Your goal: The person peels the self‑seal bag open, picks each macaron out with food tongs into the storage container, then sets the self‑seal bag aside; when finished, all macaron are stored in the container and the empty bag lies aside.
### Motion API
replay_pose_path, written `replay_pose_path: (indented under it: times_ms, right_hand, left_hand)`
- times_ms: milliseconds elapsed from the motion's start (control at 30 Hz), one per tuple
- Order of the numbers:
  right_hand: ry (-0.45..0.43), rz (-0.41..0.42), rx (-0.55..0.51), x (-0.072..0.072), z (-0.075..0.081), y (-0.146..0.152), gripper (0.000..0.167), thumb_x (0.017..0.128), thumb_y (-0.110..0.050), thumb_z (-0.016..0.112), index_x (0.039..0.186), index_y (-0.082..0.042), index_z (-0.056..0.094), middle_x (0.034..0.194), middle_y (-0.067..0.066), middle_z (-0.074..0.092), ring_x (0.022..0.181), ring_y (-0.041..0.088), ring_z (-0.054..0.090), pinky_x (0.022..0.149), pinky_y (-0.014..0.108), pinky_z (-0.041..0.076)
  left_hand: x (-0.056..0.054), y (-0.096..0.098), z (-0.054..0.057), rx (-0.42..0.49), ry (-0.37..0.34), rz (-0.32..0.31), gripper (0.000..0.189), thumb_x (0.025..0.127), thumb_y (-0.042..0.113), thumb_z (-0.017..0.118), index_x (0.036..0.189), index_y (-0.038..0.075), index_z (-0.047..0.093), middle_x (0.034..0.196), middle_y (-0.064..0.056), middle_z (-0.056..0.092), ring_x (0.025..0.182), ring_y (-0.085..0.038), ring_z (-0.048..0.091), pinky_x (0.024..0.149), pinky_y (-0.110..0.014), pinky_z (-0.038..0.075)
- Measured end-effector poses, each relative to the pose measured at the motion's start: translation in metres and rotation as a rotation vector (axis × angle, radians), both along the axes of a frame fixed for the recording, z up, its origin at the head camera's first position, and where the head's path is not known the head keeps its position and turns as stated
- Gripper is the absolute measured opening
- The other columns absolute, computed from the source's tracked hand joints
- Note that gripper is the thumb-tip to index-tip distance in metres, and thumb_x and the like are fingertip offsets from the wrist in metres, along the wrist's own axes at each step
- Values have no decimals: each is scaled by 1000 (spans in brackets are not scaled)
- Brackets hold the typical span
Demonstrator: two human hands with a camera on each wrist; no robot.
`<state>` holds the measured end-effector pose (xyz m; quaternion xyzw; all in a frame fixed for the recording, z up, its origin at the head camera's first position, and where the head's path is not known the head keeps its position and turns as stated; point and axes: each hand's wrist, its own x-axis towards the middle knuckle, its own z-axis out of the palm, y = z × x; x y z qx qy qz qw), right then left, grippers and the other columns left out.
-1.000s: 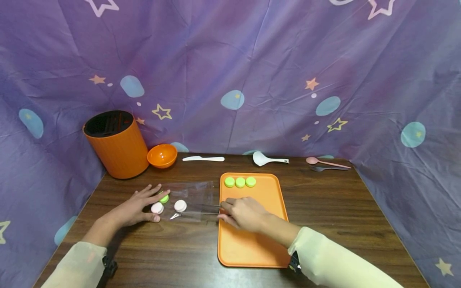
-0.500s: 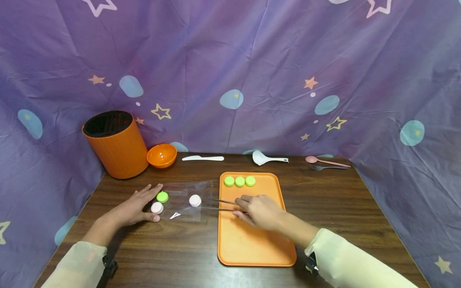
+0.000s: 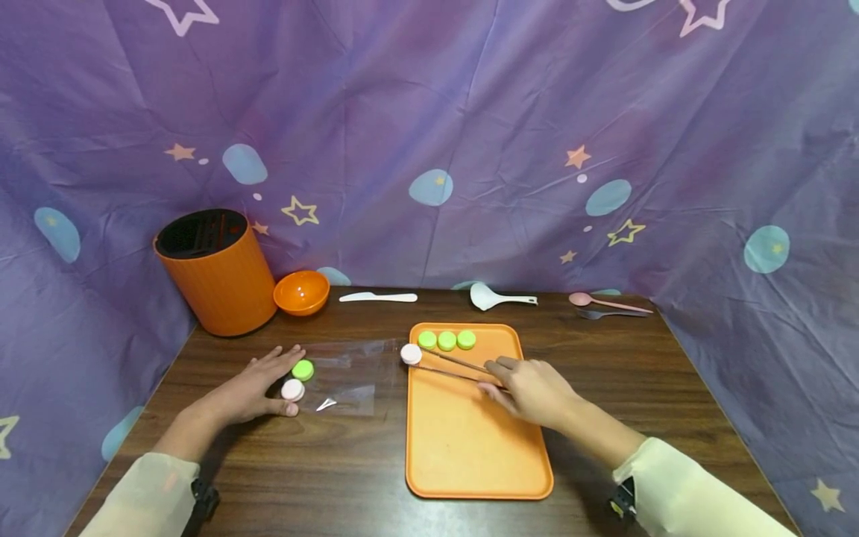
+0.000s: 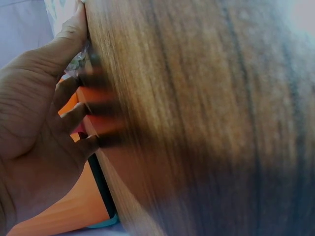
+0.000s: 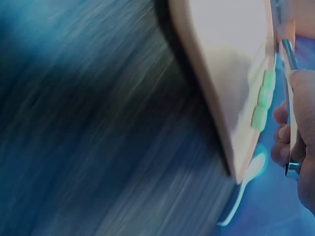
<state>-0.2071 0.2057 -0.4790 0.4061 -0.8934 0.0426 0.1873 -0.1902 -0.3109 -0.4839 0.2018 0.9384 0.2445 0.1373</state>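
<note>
Thumb and fingers of my right hand [image 3: 537, 393] grip metal tongs [image 3: 456, 360] above the orange tray [image 3: 476, 462]. At the tips of the tongs is a white macaron [image 3: 411, 354], over the tray's left edge. Three green macarons [image 3: 447, 341] stand in a row along the tray's far end. My left hand [image 3: 251, 389] lies with extended fingers at the left end of a clear plastic bag [image 3: 359, 365]. A green macaron [image 3: 303, 370] and a pale pink macaron [image 3: 292, 389] are right by its fingers. In the right wrist view, the tongs [image 5: 290, 98] run along the curled fingers.
An orange knife block [image 3: 221, 291] and an orange bowl [image 3: 302, 292] stand at the back left. Along the back lie a white knife [image 3: 379, 297], a white ladle [image 3: 496, 298], a pink spoon [image 3: 607, 302] and a grey fork [image 3: 611, 315]. A purple curtain [image 3: 376, 149] hangs behind.
My right hand has drawn the tongs and the white macaron rightward, from over the plastic bag to the tray's left edge. The left hand has stayed at the bag's left end.
</note>
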Motion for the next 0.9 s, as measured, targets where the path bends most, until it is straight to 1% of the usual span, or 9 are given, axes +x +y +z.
replay_pose_path:
  times_ms: [167, 333, 633, 900]
  right_hand:
    - [8, -21, -16, 0, -3, 16, 28, 97, -32, 86, 109, -8, 78, 85, -1, 72, 60, 12, 64, 50, 34, 55]
    - [-1, -26, -33, 1, -6, 23, 26, 97, -31, 86, 108, -8, 78, 87, 0, 74, 62, 13, 66, 51, 35, 56]
    - [-40, -31, -8, 2, -17, 23, 22, 99, -31, 84, 109, -12, 79, 88, -2, 73, 64, 15, 71, 51, 35, 57]
    - [-40, -38, -11, 2, -18, 22, 22, 99, -33, 84, 105, -13, 76, 85, -4, 70, 62, 13, 68, 50, 33, 54]
  left_hand:
    - [0, 0, 0, -3, -1, -1, 107, 91, 46, 87, 172, 0, 34, 178, -29, 30, 164, -63, 19, 123, -89, 16]
    - [0, 1, 0, 1, 3, -4, 106, 91, 46, 87, 172, 0, 34, 178, -30, 30, 164, -64, 19, 123, -89, 16]
    - [0, 0, -2, -2, 13, -7, 106, 91, 45, 86, 171, -1, 35, 177, -30, 31, 163, -64, 20, 123, -89, 17]
    - [0, 1, 0, -6, 11, -5, 106, 91, 45, 87, 171, -1, 35, 177, -30, 31, 163, -64, 20, 123, -89, 17]
